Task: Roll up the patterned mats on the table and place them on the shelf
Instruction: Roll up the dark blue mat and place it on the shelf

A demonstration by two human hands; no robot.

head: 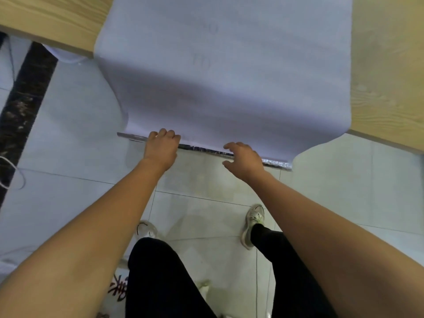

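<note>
Lilac mat hangs off table; left hand pinches bottom edge (silvery underside), right hand spread alongside.

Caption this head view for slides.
Left hand grips, right hand hovers by, edge of pale lilac foil-backed mat overhanging wooden table.

mat: pale lilac, silver edge | table: light wood grain | floor: whitish tiles, dark band
</note>
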